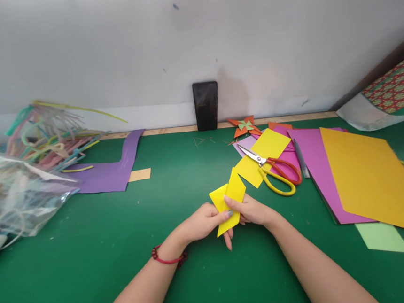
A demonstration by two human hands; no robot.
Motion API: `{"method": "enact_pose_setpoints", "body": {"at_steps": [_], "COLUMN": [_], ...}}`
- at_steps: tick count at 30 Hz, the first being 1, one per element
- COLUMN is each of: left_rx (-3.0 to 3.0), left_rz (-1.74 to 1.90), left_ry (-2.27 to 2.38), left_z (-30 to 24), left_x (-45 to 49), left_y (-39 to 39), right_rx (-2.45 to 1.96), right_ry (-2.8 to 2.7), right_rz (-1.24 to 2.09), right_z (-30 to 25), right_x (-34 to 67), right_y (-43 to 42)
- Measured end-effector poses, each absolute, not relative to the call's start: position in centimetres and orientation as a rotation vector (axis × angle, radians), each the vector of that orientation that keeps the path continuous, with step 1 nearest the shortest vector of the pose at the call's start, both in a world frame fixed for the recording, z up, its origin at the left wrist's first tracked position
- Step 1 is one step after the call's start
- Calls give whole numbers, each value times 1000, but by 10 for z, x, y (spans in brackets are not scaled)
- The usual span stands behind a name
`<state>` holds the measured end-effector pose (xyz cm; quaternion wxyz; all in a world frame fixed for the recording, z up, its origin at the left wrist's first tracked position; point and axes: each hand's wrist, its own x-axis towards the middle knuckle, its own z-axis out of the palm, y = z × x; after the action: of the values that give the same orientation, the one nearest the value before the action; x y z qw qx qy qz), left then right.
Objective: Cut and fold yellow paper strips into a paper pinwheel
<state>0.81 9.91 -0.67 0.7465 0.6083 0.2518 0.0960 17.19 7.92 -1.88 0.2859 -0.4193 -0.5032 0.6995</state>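
The folded yellow paper (pixel 231 193) is held just above the middle of the green bench (pixel 125 243), pinched between both hands. The left hand (pixel 201 223) closes on its lower left edge, fingers curled under. The right hand (pixel 255 211) grips from the other side, its thumb pressed flat across the front. A red bracelet (pixel 169 259) circles the left wrist. At two o'clock from the paper, near but apart, lie scissors (pixel 274 169) with one red and one yellow handle, resting on loose yellow squares (pixel 271 143). Just beyond them at three o'clock a grey pen (pixel 300 158) lies on a stack of magenta sheets (pixel 316 160), with a large orange-yellow sheet (pixel 374 179) on top and a pale green piece (pixel 382 238) below. At one o'clock, by the wall, sits an orange paper pinwheel (pixel 245 126). At twelve a black phone (pixel 206 105) leans upright against the wall. At ten o'clock lie a purple strip (pixel 115 171) and a small tan piece (pixel 140 175). Far out at nine, a clear bag of coloured straws (pixel 21 186) sprawls.
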Motion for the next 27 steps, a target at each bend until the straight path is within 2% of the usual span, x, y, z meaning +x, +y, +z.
{"method": "enact_pose_setpoints", "body": {"at_steps": [27], "left_rx": [1139], "left_rz": [271], "left_ry": [540], "left_z": [-17], "left_x": [6], "left_y": [98], "right_rx": [-1083], "right_ry": [-1468], "right_rz": [1810], "right_z": [-19], "right_x": [171], "right_y": [80]}}
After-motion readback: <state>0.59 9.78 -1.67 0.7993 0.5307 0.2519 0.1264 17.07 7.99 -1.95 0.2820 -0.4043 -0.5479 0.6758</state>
